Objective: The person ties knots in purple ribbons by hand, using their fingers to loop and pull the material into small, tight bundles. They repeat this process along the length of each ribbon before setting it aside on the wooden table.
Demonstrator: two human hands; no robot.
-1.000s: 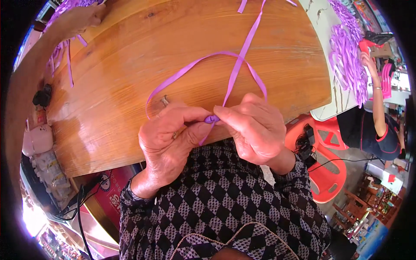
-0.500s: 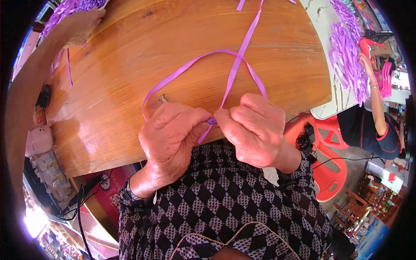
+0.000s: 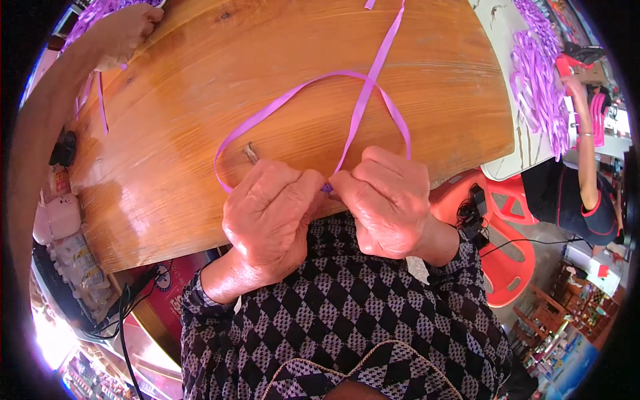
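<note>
A long purple ribbon (image 3: pixel 360 107) loops over the wooden table and runs up past its far edge. Both of its lower ends go into my hands at the near edge. My left hand (image 3: pixel 270 217) is closed, thumb and forefinger pinching the ribbon. Close beside it, my right hand (image 3: pixel 390 203) is closed in a pinch on the same ribbon. Between the fingertips shows a small darker purple knot or fold (image 3: pixel 327 187); its exact form is mostly hidden by the fingers.
The wooden table (image 3: pixel 173 153) has a small grey object (image 3: pixel 251 153) on it. Another person's arm (image 3: pixel 73 73) reaches in at far left. Purple ribbon bundles (image 3: pixel 537 93) hang over a white table (image 3: pixel 510 157). An orange-red stool (image 3: pixel 500 257) and a co-worker (image 3: pixel 580 207) are at right.
My left hand has turned and now covers the short ribbon tail that hung below the knot. My right hand has shifted slightly left. The loop has moved a little; the co-worker's hand at right has moved.
</note>
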